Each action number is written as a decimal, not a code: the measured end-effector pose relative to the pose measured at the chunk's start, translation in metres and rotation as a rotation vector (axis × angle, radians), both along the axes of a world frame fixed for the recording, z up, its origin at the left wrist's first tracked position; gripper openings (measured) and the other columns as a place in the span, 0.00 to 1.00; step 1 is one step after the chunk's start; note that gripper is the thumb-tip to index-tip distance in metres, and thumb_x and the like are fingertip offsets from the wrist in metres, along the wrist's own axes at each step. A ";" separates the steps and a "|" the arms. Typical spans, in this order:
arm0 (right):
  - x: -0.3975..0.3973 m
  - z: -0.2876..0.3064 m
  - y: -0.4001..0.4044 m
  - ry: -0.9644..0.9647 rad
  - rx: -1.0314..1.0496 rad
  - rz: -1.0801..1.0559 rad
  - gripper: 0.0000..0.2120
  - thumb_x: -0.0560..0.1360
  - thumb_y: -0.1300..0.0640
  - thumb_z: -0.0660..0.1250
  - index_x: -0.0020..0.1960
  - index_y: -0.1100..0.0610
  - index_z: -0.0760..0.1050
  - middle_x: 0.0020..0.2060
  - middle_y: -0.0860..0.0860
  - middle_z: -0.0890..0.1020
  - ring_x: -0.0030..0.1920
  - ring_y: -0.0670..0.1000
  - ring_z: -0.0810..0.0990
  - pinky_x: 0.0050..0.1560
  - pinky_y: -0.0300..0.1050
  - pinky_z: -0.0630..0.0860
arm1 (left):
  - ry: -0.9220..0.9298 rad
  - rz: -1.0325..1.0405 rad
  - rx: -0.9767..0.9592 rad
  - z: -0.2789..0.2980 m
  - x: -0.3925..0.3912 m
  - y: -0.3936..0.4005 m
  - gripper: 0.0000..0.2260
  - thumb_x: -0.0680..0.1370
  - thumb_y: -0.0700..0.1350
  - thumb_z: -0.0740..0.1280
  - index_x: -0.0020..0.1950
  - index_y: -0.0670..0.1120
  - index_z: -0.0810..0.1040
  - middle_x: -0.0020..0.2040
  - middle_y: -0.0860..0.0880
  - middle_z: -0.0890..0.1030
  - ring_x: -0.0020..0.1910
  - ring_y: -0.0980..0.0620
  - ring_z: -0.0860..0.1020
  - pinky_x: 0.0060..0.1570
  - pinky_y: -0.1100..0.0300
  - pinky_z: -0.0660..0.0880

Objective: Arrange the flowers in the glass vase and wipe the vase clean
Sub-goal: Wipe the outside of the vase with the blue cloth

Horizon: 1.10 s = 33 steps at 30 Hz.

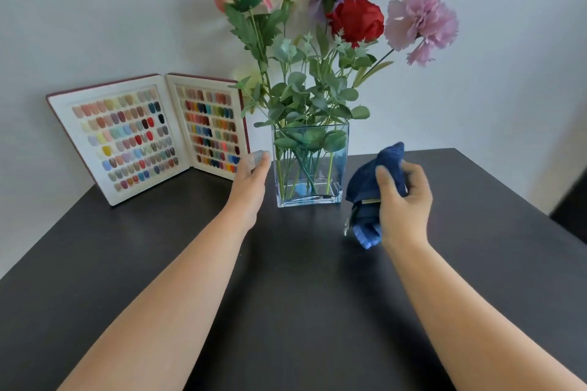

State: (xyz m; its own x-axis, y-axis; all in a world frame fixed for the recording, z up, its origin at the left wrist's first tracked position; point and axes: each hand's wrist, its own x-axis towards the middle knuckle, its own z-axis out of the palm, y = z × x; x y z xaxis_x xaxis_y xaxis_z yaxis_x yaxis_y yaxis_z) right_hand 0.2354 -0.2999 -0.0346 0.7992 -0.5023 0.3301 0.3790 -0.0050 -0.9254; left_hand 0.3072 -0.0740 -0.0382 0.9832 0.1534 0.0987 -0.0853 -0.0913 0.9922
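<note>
A square glass vase [309, 190] stands on the dark table [286, 295] and holds several artificial flowers [355, 20] in pink, cream, purple, red and lilac, with green leaves at the rim. My left hand [251, 182] is beside the vase's left wall, fingers extended and apart, the fingertips near or touching the glass. My right hand [403, 203] is just right of the vase, gripping a bunched dark blue cloth [371, 181] whose upper fold lies close to the vase's right wall.
An open sample book of coloured nail tips [149, 133] stands propped against the white wall at the back left. The table's right edge runs diagonally past my right forearm, with a dark object beyond it at the far right [571, 203].
</note>
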 end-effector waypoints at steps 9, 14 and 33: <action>0.079 -0.012 0.015 -0.298 -0.885 -0.182 0.10 0.71 0.61 0.72 0.52 0.55 0.81 0.63 0.53 0.76 0.53 0.56 0.74 0.52 0.51 0.74 | -0.044 -0.141 0.089 -0.008 0.026 -0.005 0.41 0.65 0.78 0.54 0.75 0.63 0.57 0.75 0.59 0.59 0.69 0.61 0.57 0.69 0.52 0.55; 0.090 -0.033 0.030 -0.405 -1.282 -0.334 0.10 0.72 0.52 0.69 0.53 0.47 0.81 0.62 0.52 0.78 0.61 0.63 0.68 0.55 0.57 0.64 | -0.072 -0.240 0.056 -0.013 0.035 0.005 0.21 0.65 0.77 0.58 0.57 0.79 0.67 0.62 0.74 0.66 0.68 0.63 0.61 0.70 0.52 0.58; 0.094 -0.006 0.050 -0.660 -1.360 -0.077 0.14 0.71 0.73 0.63 0.48 0.61 0.83 0.54 0.54 0.84 0.44 0.59 0.75 0.43 0.53 0.75 | -0.073 -0.279 -0.047 -0.029 0.060 0.020 0.24 0.71 0.72 0.61 0.64 0.66 0.72 0.64 0.62 0.75 0.65 0.62 0.72 0.59 0.59 0.68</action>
State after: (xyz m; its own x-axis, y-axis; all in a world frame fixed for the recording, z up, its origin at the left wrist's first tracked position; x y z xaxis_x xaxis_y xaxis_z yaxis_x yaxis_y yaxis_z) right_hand 0.3294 -0.2497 -0.0406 0.3136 0.4391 0.8419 0.6709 -0.7300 0.1307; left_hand 0.3670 -0.0538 -0.0672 0.9786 -0.1158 0.1701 -0.1722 -0.0082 0.9850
